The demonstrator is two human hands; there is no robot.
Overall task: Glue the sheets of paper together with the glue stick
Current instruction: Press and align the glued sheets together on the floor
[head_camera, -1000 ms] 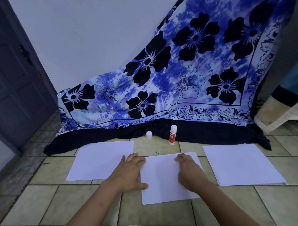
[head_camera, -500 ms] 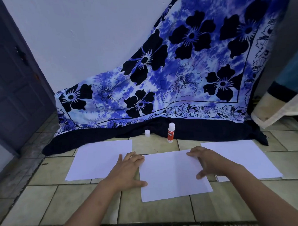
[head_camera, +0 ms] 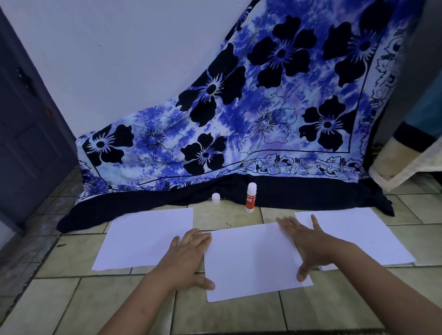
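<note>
Paper lies in three white rectangular sheets on the beige tiled floor [head_camera: 94, 304], all on the person's side of the orange-and-white glue stick [head_camera: 250, 197]: the left sheet [head_camera: 147, 237] to that stick's left, the middle sheet [head_camera: 253, 261] straight in front of it, the right sheet [head_camera: 355, 237] to its right. The stick stands upright against the dark hem of the blue flowered cloth [head_camera: 238, 116], with a small white cap [head_camera: 215, 198] just to its left, so it is probably uncapped.

Both hands are apart and flat, grasping nothing. The left hand [head_camera: 185, 258] rests on the middle sheet's left edge, and the right hand [head_camera: 310, 242] is spread over its right edge and partly over the right sheet.

Whether the middle sheet is one layer or two pressed together cannot be told. If glue is wet beneath it, uneven pressure could skew or wrinkle the bond, since paper slides easily on smooth tile. The open stick may dry out, and a careless reach could topple it onto the cloth.
</note>
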